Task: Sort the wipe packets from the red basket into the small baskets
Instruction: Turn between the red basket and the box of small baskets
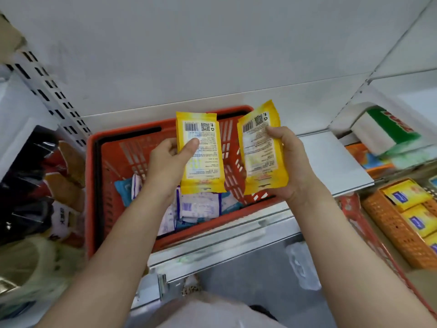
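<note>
Hands above red basket [94,176]: left hand [165,159] fingers clamped on one yellow packet [201,155], right hand [287,166] on another [261,150]. Blue-white packets [198,205] remain inside it; orange basket [397,235], right of it, already holds yellow ones, so sorting looks partway done.

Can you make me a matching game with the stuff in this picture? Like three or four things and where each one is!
Things:
1. Yellow packet with the straight barcode
2. Tilted yellow packet
3. Blue and white packets
4. Yellow packets with blue labels

Places:
A. In the orange basket
B. In the right hand
C. Lying in the red basket
D. In the left hand

Pairs: 1-D, 2-B, 3-C, 4-A
</note>
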`<act>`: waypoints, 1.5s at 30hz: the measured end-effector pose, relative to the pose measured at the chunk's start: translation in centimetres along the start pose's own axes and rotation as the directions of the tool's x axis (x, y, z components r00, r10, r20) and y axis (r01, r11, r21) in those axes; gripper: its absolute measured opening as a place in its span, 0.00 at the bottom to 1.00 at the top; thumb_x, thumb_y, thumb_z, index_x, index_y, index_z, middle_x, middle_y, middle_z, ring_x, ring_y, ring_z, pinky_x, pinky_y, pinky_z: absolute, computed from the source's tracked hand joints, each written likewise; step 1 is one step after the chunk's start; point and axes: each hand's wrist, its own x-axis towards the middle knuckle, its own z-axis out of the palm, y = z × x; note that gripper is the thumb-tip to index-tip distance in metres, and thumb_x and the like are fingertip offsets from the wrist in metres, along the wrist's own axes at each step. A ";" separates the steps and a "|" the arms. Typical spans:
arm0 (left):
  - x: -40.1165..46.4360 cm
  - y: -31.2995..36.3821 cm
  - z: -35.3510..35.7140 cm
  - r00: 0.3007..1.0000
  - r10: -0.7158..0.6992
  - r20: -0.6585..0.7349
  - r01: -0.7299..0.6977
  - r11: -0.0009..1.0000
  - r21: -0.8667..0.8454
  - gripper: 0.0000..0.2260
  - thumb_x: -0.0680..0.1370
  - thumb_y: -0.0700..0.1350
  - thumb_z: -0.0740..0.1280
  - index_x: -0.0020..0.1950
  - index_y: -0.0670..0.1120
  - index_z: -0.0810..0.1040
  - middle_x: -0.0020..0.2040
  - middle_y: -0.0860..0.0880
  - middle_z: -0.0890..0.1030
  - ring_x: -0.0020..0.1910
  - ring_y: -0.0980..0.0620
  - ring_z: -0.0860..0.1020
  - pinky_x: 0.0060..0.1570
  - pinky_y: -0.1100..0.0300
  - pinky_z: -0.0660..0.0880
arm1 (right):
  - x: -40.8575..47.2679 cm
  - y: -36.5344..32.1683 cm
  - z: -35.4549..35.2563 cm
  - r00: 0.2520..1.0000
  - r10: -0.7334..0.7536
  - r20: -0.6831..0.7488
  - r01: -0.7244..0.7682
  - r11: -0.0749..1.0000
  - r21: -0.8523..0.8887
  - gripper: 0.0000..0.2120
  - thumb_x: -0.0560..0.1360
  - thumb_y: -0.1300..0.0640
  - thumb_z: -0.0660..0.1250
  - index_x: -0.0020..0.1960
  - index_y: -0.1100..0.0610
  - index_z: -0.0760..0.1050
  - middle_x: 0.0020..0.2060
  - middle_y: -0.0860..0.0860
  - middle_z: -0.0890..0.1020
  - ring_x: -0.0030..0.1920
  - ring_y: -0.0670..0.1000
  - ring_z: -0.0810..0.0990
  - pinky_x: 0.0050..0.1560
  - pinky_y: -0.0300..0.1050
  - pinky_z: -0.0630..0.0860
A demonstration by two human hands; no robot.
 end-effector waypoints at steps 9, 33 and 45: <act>-10.5 -0.8 14.1 0.992 0.067 0.109 -0.065 0.998 -0.023 0.07 0.77 0.46 0.71 0.52 0.46 0.79 0.47 0.49 0.85 0.42 0.54 0.85 0.37 0.59 0.80 | -14.5 -4.0 -11.0 0.957 0.024 -0.291 -0.076 0.982 -0.171 0.36 0.66 0.27 0.65 0.57 0.57 0.74 0.38 0.56 0.75 0.35 0.54 0.75 0.41 0.52 0.79; -21.7 -10.6 51.5 0.929 -0.166 0.331 0.147 0.986 0.083 0.13 0.77 0.48 0.71 0.57 0.42 0.77 0.50 0.45 0.84 0.45 0.48 0.85 0.43 0.52 0.82 | -32.2 -13.8 -46.4 0.716 -0.151 -0.682 -0.031 0.968 -0.248 0.27 0.69 0.61 0.77 0.65 0.57 0.73 0.52 0.55 0.85 0.48 0.54 0.86 0.49 0.58 0.82; -17.8 -11.3 60.6 0.967 -0.221 0.131 0.195 0.964 0.183 0.15 0.77 0.50 0.71 0.59 0.43 0.77 0.52 0.45 0.84 0.47 0.47 0.84 0.48 0.50 0.81 | -28.0 -22.5 -57.8 0.682 -0.140 -0.718 -0.119 0.947 -0.298 0.23 0.70 0.59 0.76 0.58 0.47 0.68 0.50 0.55 0.83 0.43 0.54 0.86 0.39 0.50 0.83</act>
